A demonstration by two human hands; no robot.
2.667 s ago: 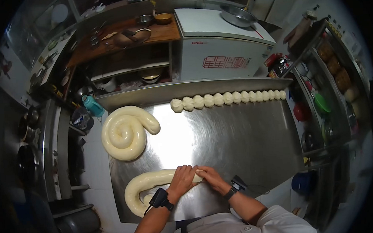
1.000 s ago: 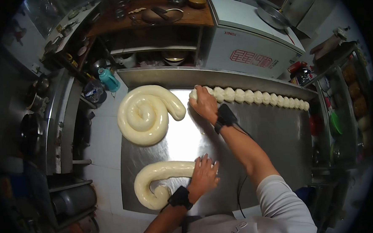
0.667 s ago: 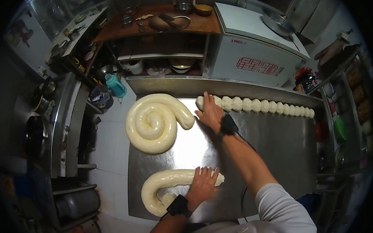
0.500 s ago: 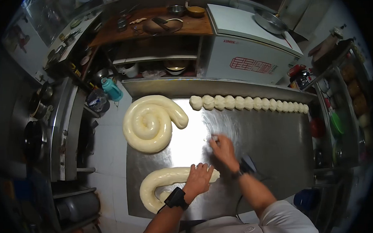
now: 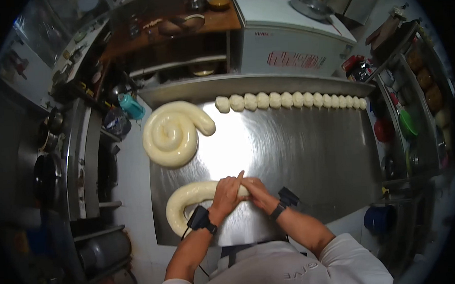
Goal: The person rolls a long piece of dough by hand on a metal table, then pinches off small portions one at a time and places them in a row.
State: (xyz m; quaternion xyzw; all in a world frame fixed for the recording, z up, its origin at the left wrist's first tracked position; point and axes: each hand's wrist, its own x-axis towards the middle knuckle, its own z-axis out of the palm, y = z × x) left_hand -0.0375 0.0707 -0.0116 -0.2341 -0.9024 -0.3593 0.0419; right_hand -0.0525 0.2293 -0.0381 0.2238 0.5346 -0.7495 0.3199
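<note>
A thick, glossy dough rope lies curved like a hook near the front edge of the steel table. Around its right-hand end, my left hand is closed from above. My right hand grips the tip of the same end, and the two hands touch. The fingers partly hide the dough there. Farther back on the left rests a big spiral coil of dough. A row of several dough balls runs along the table's back edge.
A raised steel rim borders the table's back. Beyond it stand a white chest freezer and a wooden counter. A teal flask is off the left corner. Shelves with bowls line the right side.
My right hand has come down and left, from over the table's middle to the dough rope's end. My left hand now wraps that end. The view has shifted, and everything sits higher in it.
</note>
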